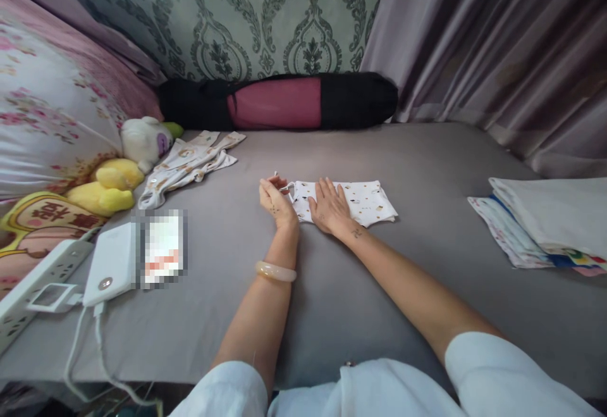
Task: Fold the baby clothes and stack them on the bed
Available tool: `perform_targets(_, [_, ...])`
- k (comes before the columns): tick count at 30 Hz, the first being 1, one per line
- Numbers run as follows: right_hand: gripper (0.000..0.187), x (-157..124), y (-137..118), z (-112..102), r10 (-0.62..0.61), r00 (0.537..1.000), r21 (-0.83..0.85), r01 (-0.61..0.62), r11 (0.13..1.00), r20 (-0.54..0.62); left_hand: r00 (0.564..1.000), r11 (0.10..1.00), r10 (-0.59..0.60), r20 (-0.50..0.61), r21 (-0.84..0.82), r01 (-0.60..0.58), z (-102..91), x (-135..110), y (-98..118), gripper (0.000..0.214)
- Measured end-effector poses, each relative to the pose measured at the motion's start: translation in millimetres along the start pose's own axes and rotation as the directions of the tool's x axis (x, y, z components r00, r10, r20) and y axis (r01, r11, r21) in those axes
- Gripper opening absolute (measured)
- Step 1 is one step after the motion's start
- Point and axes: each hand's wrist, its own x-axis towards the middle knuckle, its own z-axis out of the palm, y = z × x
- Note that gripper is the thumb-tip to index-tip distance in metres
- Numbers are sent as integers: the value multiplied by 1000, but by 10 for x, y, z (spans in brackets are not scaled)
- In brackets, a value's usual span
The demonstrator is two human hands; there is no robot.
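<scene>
A small folded white garment [367,199] with a scattered brown and dark print lies flat on the grey bed sheet. Across its left half my right hand [331,205] rests palm down, fingers stretched out and pressing on the cloth. Turned on its side at the garment's left edge is my left hand [275,202], its fingers loosely curved. White straps or ties [289,189] show between that hand and the cloth. Whether the left fingertips touch the straps, I cannot tell.
Another printed baby garment [194,161] lies loosely at the left. Plush toys [114,183], a power strip [42,284] and a white power bank [112,259] with cables are left. Folded cloths [550,221] sit right. A long black and red bag [277,102] lies along the wall.
</scene>
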Motion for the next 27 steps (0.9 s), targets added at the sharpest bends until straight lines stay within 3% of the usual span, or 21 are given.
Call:
perform_targets(12, [60,78,-101,-19,2,1000,-51,-2,999,11,1000,1000,13,5,-27,-13,4,9,3,49])
perform_targets(16, [59,152,-267,-13,-70,997,41,71,997,-37,1000,998,14,12,-64,-14,-3,20,32,49])
perform_targets(19, [61,183,-341,38,-103,995,103,103,989,-4,1000,997,18,6,-74,-18,-18,45,47,49])
perform_targets(27, [61,182,-334,133,-96,995,127,92,988,27,1000,998,5,-5,-60,-6,-34,67,60,49])
